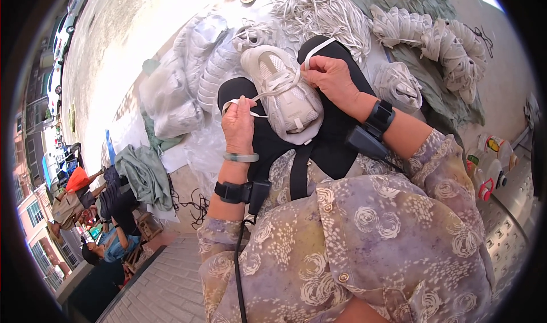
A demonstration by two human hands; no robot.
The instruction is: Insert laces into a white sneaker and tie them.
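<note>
A pale sneaker rests on my lap between my thighs, toe pointing away from me. Its shoelace crosses over the tongue, and both ends run out to the sides. My left hand pinches one end at the left of the shoe, with a short loop showing by the fingers. At the right of the shoe, my right hand pinches the other end, whose flat tail curves up over my dark-clad knee. Both hands stay off the shoe body itself.
Beyond my knees lies a big heap of loose white laces. Bundled pale shoes lie on green cloth at the right. Plastic-wrapped shoes sit at the left. Clear bottles stand at the far right; another person sits at the left.
</note>
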